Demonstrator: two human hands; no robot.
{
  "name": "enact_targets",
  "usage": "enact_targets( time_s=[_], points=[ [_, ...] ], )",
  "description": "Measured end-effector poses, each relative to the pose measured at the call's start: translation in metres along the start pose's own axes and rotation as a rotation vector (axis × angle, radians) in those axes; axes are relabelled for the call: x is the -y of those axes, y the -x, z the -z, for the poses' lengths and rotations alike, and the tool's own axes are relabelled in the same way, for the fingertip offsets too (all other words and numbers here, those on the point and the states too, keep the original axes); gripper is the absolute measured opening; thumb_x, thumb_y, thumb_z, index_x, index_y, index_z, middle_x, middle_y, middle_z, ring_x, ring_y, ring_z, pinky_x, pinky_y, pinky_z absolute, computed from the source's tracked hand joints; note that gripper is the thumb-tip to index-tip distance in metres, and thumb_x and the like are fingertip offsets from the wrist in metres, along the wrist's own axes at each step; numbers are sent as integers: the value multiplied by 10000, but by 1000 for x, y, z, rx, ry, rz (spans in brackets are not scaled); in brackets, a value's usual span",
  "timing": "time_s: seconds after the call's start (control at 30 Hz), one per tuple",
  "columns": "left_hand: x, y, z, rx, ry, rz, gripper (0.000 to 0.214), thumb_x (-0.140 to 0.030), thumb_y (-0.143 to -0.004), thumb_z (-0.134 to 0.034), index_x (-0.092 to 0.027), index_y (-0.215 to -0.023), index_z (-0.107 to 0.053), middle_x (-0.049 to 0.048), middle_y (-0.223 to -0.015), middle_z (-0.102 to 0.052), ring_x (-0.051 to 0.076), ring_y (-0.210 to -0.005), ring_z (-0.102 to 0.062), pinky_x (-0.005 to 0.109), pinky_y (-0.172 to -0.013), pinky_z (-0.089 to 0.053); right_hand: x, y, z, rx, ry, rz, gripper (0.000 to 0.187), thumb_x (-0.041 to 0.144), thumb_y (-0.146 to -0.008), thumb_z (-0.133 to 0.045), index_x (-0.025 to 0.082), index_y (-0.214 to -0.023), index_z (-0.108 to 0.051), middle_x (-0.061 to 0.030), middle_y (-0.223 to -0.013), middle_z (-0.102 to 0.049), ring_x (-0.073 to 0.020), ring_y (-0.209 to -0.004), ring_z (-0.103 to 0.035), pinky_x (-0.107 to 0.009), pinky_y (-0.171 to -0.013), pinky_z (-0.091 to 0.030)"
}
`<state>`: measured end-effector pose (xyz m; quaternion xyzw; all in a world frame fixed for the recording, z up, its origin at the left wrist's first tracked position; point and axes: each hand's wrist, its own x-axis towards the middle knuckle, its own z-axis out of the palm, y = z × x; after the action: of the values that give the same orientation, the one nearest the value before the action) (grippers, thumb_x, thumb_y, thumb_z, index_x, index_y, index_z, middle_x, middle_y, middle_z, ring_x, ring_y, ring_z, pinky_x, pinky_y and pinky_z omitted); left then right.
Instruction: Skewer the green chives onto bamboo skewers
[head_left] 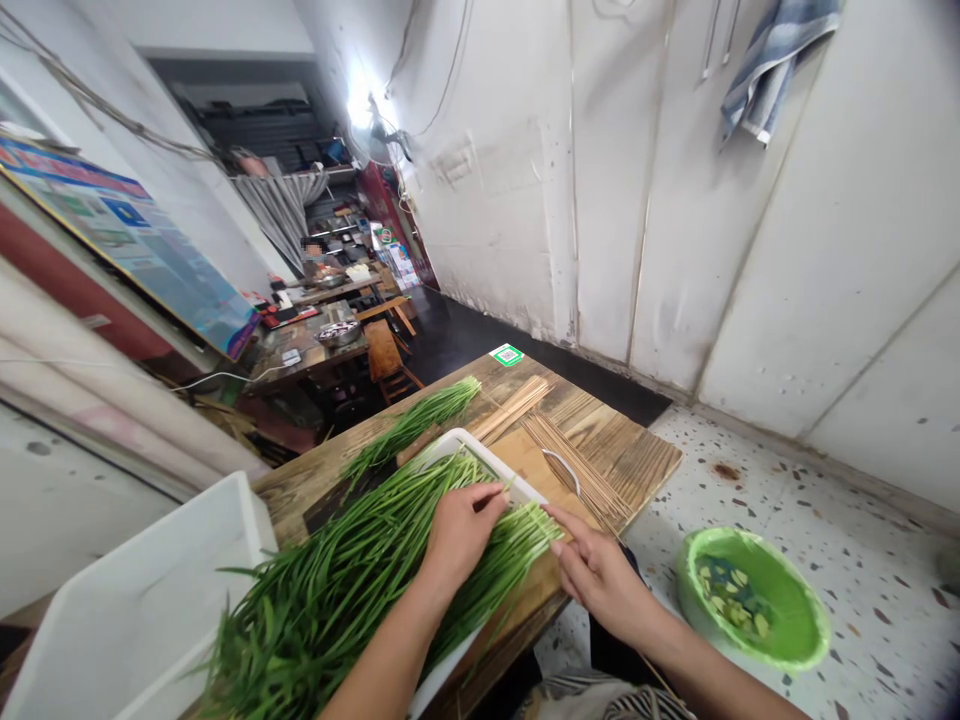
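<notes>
A big bundle of green chives (pixel 352 585) lies across a white tray (pixel 491 458) on a wooden table (pixel 626 440). My left hand (pixel 459 530) rests on the chives near their cut ends, its fingers curled and pinching a few stalks. My right hand (pixel 600 572) is at the pale root ends of the bundle, fingers pressed together around stalks there. Just beyond the hands, thin bamboo skewers (pixel 577 465) are spread over a wooden cutting board (pixel 536 460).
A second, smaller chive bunch (pixel 416 425) and another skewer bundle (pixel 514 408) lie farther back on the table. A white plastic tub (pixel 127 610) stands at left. A green bowl with scraps (pixel 754 598) sits on the speckled floor at right. White walls close in behind.
</notes>
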<state>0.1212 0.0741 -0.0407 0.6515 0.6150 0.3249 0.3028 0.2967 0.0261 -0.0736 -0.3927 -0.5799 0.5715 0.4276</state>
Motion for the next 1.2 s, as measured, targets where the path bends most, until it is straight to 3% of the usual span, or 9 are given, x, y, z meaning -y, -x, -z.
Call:
enact_targets(
  time_s=[0.2, 0.5, 0.67, 1.2],
  points=[
    [-4, 2, -2, 4, -21, -40, 277, -328, -766, -498, -187, -903, -694, 20, -901, -708, 183, -850, -642, 305, -824, -475, 0, 0, 0, 1, -13, -5, 493, 379, -866, -411, 86, -1261, -382, 84, -478, -304, -82, -389, -300, -204, -386, -238],
    [-6, 5, -3, -23, 3, -43, 340, -308, -788, -472, -164, -1053, -628, 13, -806, -714, 157, -762, -648, 276, -780, -488, -3, 0, -1, -12, -26, -24, 518, 395, -858, -423, 76, -1264, -383, 90, -465, -315, -75, -372, -300, -201, -380, -247],
    [-6, 5, -4, 15, -19, -52, 261, -292, -758, -506, -194, -918, -689, 14, -918, -705, 168, -859, -641, 281, -829, -474, 0, -1, -1, -17, -42, -20, 544, 417, -852, -423, 86, -1281, -373, 87, -473, -316, -78, -389, -299, -201, -383, -253],
    [-10, 10, -2, -27, -21, -28, 260, -269, -754, -495, -206, -906, -697, 8, -869, -714, 182, -809, -654, 292, -769, -497, -1, 4, -2, -16, 4, -23, 522, 377, -882, -385, 70, -1301, -342, 92, -475, -319, -79, -405, -289, -206, -405, -242]
  ],
)
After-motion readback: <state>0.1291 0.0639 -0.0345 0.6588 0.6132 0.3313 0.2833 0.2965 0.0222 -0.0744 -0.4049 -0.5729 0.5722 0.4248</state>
